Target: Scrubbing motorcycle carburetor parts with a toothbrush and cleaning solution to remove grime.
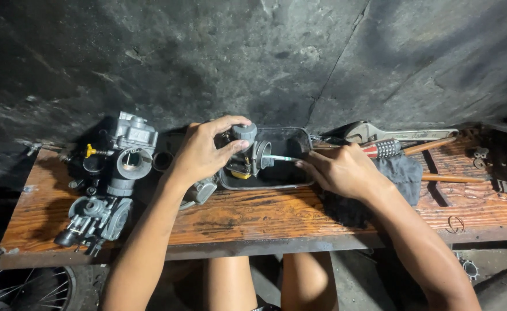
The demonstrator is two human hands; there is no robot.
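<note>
Likely a repair workshop: wrench (406,133), carburetors (127,151), oily wooden bench (253,216).

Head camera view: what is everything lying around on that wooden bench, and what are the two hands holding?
Wooden bench: one, orange-brown, against a dark cracked wall.
Black tray: one, bench middle, under the hands.
Held carburetor: one, grey with yellow bits, above the tray.
Spare carburetors: two, silver-grey, bench left, one at the back, one at the front.
Adjustable wrench: one, silver, right rear.
Screwdriver: one, red and black handle, beside the wrench.
Dark rag: one, under the right wrist.
Wheel: one, spoked, bottom left.
Thin tool: one, pale, pointing into the held carburetor.
Left hand: grips the held carburetor.
Right hand: pinches the thin tool.
</note>
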